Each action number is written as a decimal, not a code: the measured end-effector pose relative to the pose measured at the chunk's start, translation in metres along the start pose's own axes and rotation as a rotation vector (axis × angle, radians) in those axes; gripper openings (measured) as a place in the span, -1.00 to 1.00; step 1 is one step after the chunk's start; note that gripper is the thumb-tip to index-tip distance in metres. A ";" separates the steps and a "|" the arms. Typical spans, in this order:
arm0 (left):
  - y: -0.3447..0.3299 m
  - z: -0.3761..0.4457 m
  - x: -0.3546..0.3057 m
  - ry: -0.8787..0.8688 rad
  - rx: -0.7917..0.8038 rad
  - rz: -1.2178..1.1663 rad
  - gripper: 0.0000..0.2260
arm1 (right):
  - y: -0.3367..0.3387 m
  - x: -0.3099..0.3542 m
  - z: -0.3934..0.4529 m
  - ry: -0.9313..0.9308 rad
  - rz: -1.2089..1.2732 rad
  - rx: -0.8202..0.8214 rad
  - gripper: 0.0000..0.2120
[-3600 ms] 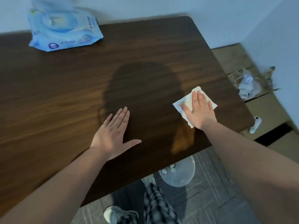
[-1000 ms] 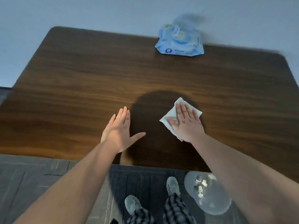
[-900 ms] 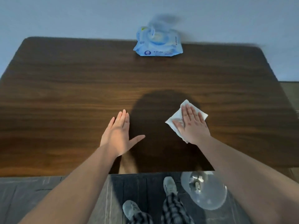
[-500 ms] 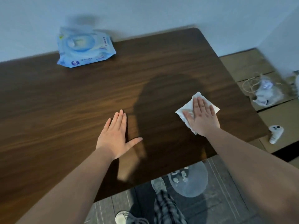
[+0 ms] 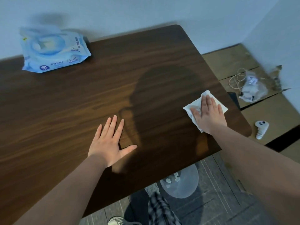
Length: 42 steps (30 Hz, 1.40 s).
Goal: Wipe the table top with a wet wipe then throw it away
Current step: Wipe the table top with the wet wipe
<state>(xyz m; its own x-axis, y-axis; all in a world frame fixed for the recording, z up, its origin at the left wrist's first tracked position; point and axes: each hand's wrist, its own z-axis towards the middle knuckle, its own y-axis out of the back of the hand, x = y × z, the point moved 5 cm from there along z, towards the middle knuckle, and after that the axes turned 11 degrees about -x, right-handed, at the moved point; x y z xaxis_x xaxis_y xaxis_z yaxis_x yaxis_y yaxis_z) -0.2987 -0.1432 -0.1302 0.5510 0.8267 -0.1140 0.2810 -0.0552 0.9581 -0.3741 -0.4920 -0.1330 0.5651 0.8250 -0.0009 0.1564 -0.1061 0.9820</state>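
A dark wooden table top (image 5: 81, 111) fills most of the view. My right hand (image 5: 208, 113) lies flat, palm down, on a white wet wipe (image 5: 194, 106) near the table's right edge, pressing it to the wood. The wipe's corners stick out past the fingers and the wrist. My left hand (image 5: 110, 142) rests flat on the bare wood near the front edge, fingers spread, holding nothing. A clear bin (image 5: 180, 184) with crumpled wipes inside stands on the floor under the front edge, partly hidden by the table.
A blue pack of wet wipes (image 5: 52, 49) lies at the table's far left by the wall. Right of the table, flattened cardboard (image 5: 267, 114) carries a plastic bag with cord (image 5: 251, 88) and a white controller (image 5: 261, 128). My shoe and checked trouser leg (image 5: 160, 210) show below.
My right hand has slid the wipe to the right, from the table's middle toward its right edge. My head has turned right. The left hand has stayed flat in place.
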 end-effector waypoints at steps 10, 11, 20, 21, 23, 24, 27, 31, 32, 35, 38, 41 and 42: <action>0.035 -0.027 0.037 0.075 -0.084 -0.160 -0.21 | -0.009 0.120 -0.088 0.433 -0.104 0.096 -0.23; 0.037 -0.040 0.052 0.113 -0.119 -0.171 -0.23 | -0.012 0.141 -0.099 0.480 -0.094 0.105 -0.24; 0.010 -0.226 0.239 0.597 -0.109 -0.150 -0.21 | -0.041 0.370 -0.223 0.988 -0.056 0.134 -0.27; 0.005 -0.249 0.255 0.645 -0.098 -0.143 -0.17 | -0.044 0.397 -0.238 1.035 -0.054 0.140 -0.26; -0.007 -0.302 0.287 0.732 -0.055 -0.120 -0.06 | -0.052 0.454 -0.275 1.141 -0.061 0.162 -0.26; -0.015 -0.327 0.301 0.769 -0.023 -0.110 -0.01 | -0.056 0.479 -0.294 1.179 -0.064 0.171 -0.26; -0.038 -0.389 0.336 0.873 0.048 -0.109 0.12 | -0.068 0.547 -0.346 1.254 -0.076 0.180 -0.27; -0.059 -0.433 0.368 0.873 0.048 -0.119 0.14 | -0.080 0.620 -0.402 1.335 -0.092 0.200 -0.27; -0.062 -0.436 0.372 0.858 0.040 -0.118 0.15 | -0.082 0.635 -0.412 1.346 -0.093 0.196 -0.27; -0.070 -0.439 0.382 0.912 -0.030 -0.176 0.19 | -0.086 0.672 -0.434 1.380 -0.067 0.141 -0.26; -0.074 -0.436 0.384 0.974 -0.085 -0.225 0.23 | -0.090 0.699 -0.444 1.414 -0.064 0.111 -0.26; -0.076 -0.435 0.384 0.991 -0.086 -0.205 0.22 | -0.092 0.712 -0.446 1.435 -0.082 0.101 -0.29; -0.076 -0.434 0.383 0.986 -0.078 -0.202 0.21 | -0.092 0.713 -0.445 1.442 -0.089 0.099 -0.29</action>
<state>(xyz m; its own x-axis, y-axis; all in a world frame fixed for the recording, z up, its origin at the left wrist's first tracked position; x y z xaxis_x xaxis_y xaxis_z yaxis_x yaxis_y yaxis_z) -0.4502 0.4213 -0.1328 -0.4067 0.9126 -0.0417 0.2253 0.1444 0.9635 -0.3466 0.3530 -0.1398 -0.7326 0.6548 0.1858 0.2347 -0.0133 0.9720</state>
